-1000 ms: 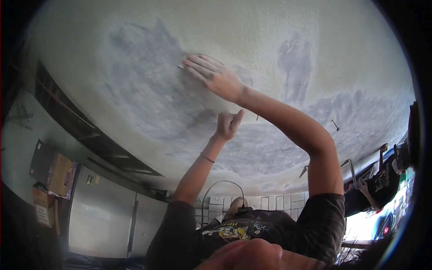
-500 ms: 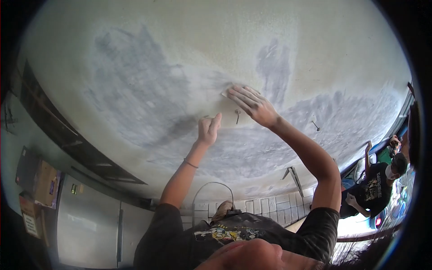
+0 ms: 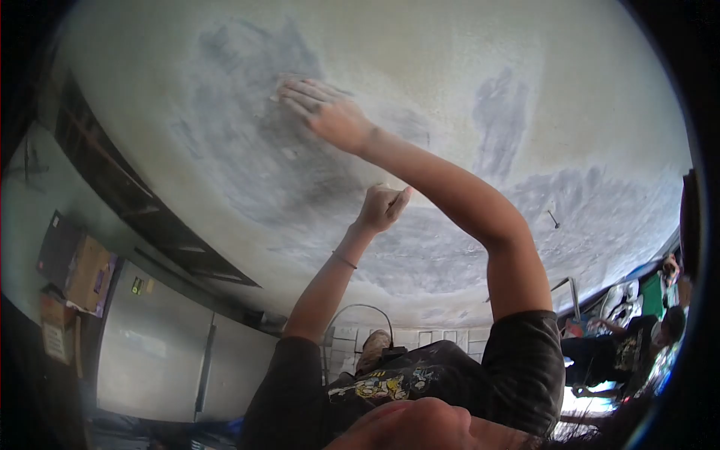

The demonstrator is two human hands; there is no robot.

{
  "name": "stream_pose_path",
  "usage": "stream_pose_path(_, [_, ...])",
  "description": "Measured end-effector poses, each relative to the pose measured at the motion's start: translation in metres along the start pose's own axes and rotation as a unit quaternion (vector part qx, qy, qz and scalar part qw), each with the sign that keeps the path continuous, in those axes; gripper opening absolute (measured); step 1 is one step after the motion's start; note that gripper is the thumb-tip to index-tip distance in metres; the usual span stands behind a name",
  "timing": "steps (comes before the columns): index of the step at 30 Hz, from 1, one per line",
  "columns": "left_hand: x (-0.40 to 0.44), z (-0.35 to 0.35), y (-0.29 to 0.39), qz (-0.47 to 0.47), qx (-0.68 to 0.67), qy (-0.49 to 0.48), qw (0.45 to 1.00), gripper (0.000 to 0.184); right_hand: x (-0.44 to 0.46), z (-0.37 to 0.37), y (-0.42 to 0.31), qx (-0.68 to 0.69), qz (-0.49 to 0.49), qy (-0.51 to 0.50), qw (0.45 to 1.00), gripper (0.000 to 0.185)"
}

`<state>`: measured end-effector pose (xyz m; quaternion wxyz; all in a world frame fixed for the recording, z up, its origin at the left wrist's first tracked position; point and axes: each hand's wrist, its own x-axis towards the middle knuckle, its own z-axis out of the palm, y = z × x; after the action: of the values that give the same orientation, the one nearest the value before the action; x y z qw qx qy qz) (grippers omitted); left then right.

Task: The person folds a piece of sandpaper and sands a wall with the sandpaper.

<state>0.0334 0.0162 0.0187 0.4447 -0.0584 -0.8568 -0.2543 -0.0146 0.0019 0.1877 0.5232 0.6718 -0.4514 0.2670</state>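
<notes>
My right hand [image 3: 326, 116] lies flat against the wall [image 3: 420, 52], fingers stretched over what looks like a thin pale piece of sandpaper [image 3: 283, 84] at the fingertips. Beneath it is a large grey, dusty filler patch [image 3: 232, 97]. Lower down, my left hand [image 3: 382, 208] is closed near the wall with its thumb raised. Its curled fingers face away, so whatever they may hold is hidden. My right forearm passes just above the left hand. Another grey patch [image 3: 502, 120] is to the right.
A bolt [image 3: 553, 220] sticks out of the wall at right, above a metal bracket [image 3: 568, 289]. Cartons [image 3: 86, 277] and a silver fridge [image 3: 154, 345] stand at left. At far right is another person [image 3: 626, 349] in dark clothes.
My right hand has swept left and up across the wall onto the large grey patch. The left hand shifts slightly right in view, still closed. The other person has lowered an arm.
</notes>
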Motion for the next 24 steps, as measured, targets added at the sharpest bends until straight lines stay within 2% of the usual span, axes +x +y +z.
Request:
stream_pose_path(5, [-0.004,0.005,0.001,-0.003,-0.025,0.032,0.999,0.057,-0.076,-0.046,0.026,0.016,-0.029,-0.059,0.998,0.055])
stream_pose_path(11, [0.001,0.015,-0.003,0.024,-0.025,0.098,0.995,0.057,-0.187,-0.124,0.046,0.016,0.030,-0.142,0.989,0.055])
stream_pose_path(13, [0.001,0.013,-0.006,-0.071,-0.043,0.055,0.995,0.058,-0.209,-0.130,0.055,0.013,0.045,-0.155,0.987,0.054])
stream_pose_path(15, [0.003,0.015,-0.006,-0.076,-0.048,0.070,0.993,0.059,-0.220,-0.125,0.062,-0.012,0.023,-0.148,0.989,0.052])
stream_pose_path(17, [0.003,0.018,-0.006,-0.079,-0.053,0.080,0.992,0.059,-0.191,-0.108,0.050,0.007,0.028,-0.127,0.991,0.052])
stream_pose_path(19, [0.004,0.017,-0.007,0.011,-0.051,0.099,0.994,0.058,-0.138,-0.079,0.038,0.024,0.012,-0.085,0.996,0.052])
stream_pose_path(22, [0.004,0.006,-0.010,0.020,-0.037,0.039,0.998,0.055,-0.053,-0.022,0.014,0.047,-0.019,0.025,0.998,0.049])
stream_pose_path(24, [0.000,0.001,-0.013,0.017,-0.038,-0.014,0.999,0.054,-0.016,0.005,0.000,-0.001,-0.044,-0.010,0.999,0.047])
